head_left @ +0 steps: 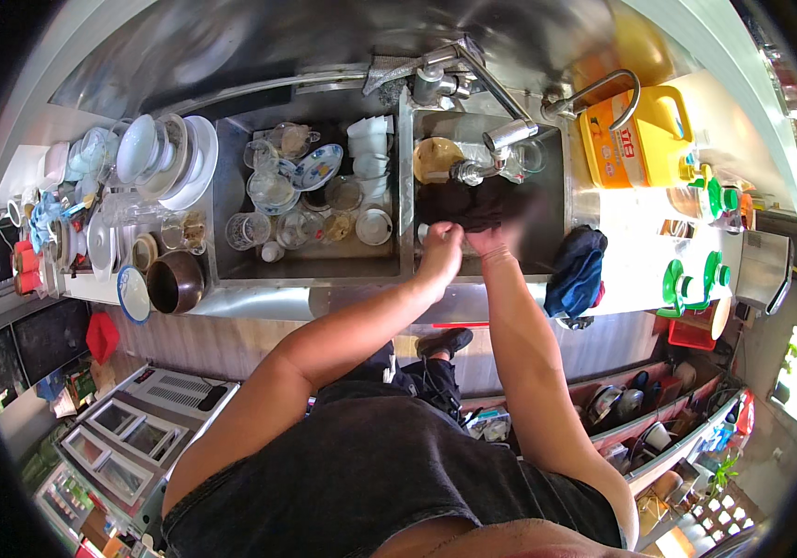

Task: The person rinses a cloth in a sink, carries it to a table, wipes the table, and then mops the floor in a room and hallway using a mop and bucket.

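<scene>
Both my hands are over the front of the right sink basin (547, 251), side by side. A dark brown or black cloth (468, 201) lies bunched beyond them, below the faucet (510, 136). My left hand (442, 245) is closed, its fingers curled on the cloth's near edge. My right hand (491, 240) touches the cloth next to it; its fingers are partly hidden and smeared. Behind the cloth sits a round yellowish dish (437, 158), and a clear glass bowl (530, 160) is to its right.
Dishes and cups, including a blue-patterned plate (320, 166), fill the left basin. Stacked white plates (196, 163) and a brown pot (173, 283) stand left of it. A dark blue cloth (576, 272) hangs at the right front edge. A yellow jug (645, 139) stands behind.
</scene>
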`<control>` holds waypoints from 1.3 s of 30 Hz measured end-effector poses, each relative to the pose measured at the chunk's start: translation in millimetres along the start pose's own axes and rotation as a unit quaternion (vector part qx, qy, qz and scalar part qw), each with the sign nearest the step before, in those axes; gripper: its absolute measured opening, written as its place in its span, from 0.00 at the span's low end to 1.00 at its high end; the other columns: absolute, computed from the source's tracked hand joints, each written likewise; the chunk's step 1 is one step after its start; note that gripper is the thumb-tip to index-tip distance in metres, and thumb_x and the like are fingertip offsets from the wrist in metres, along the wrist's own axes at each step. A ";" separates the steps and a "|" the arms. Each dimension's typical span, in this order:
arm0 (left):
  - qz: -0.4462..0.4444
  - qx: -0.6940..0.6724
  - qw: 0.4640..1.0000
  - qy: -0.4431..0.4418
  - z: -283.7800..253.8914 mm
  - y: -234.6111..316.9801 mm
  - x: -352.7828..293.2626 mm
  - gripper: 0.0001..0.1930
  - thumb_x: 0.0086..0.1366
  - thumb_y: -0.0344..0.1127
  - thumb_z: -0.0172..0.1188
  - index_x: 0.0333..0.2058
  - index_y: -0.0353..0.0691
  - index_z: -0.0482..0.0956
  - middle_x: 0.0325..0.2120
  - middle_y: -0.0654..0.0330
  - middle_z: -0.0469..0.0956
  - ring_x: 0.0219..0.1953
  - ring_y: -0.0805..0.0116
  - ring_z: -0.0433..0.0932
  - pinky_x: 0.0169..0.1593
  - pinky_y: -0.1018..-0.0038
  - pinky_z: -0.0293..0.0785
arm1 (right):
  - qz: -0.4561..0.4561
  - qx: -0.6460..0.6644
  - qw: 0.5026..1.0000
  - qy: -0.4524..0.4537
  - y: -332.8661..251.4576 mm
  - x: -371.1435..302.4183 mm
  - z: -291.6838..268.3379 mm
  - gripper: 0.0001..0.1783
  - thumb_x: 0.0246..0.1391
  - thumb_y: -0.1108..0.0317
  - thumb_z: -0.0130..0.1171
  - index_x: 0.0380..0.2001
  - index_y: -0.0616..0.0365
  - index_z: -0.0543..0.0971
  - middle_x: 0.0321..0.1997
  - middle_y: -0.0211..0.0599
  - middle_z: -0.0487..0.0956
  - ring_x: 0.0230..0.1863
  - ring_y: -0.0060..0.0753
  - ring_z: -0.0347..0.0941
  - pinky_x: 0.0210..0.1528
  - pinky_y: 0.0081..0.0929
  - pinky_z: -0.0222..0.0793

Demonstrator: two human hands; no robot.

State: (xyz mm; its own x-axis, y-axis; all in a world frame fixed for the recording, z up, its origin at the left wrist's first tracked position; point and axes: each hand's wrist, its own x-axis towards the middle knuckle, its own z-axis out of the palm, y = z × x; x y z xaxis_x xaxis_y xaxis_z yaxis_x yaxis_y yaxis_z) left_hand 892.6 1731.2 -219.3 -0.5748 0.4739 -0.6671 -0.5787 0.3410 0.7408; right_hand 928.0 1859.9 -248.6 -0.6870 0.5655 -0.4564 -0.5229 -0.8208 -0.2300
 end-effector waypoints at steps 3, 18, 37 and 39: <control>-0.277 -0.179 0.944 0.001 6.1 6.7 39.5 0.35 0.65 0.69 0.43 0.62 0.54 0.65 0.62 0.57 0.66 0.63 0.59 0.62 0.57 0.46 0.63 | 0.062 0.073 0.978 -0.186 -12.6 0.1 2.4 0.34 0.62 0.36 0.40 0.58 0.50 0.73 0.62 0.37 0.73 0.64 0.46 0.65 0.71 0.47 0.53; -0.208 -0.139 0.937 -0.244 10.2 11.2 130.0 0.21 0.64 0.53 0.61 0.42 0.39 0.80 0.38 0.56 0.83 0.39 0.62 0.82 0.49 0.61 0.78 | 0.219 -0.260 0.937 0.078 -56.0 2.7 33.1 0.34 0.65 0.38 0.39 0.55 0.57 0.74 0.53 0.44 0.78 0.53 0.46 0.75 0.58 0.47 0.70; -0.176 -0.240 0.954 0.039 9.0 6.3 134.0 0.14 0.66 0.44 0.51 0.36 0.41 0.79 0.33 0.57 0.81 0.31 0.58 0.79 0.40 0.59 0.76 | -0.059 -0.666 0.743 -0.011 17.5 16.5 -12.7 0.20 0.54 0.61 0.61 0.46 0.64 0.79 0.40 0.42 0.83 0.42 0.35 0.78 0.48 0.32 0.70; -0.050 -0.239 0.970 0.012 22.3 -22.3 141.1 0.19 0.61 0.39 0.59 0.49 0.37 0.74 0.45 0.54 0.77 0.45 0.61 0.75 0.48 0.60 0.72 | -0.131 -0.741 0.632 0.185 9.6 23.5 -7.8 0.21 0.56 0.58 0.59 0.44 0.66 0.78 0.41 0.56 0.82 0.43 0.53 0.79 0.49 0.39 0.72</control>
State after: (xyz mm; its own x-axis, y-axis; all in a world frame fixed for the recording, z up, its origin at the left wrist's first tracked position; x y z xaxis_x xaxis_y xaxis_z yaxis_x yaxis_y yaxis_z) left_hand 837.3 1808.5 -328.2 -0.5119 0.4363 -0.7400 -0.8309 -0.0328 0.5554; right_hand 910.7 1864.7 -268.2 -0.3666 0.8651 -0.3423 0.6403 -0.0323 -0.7674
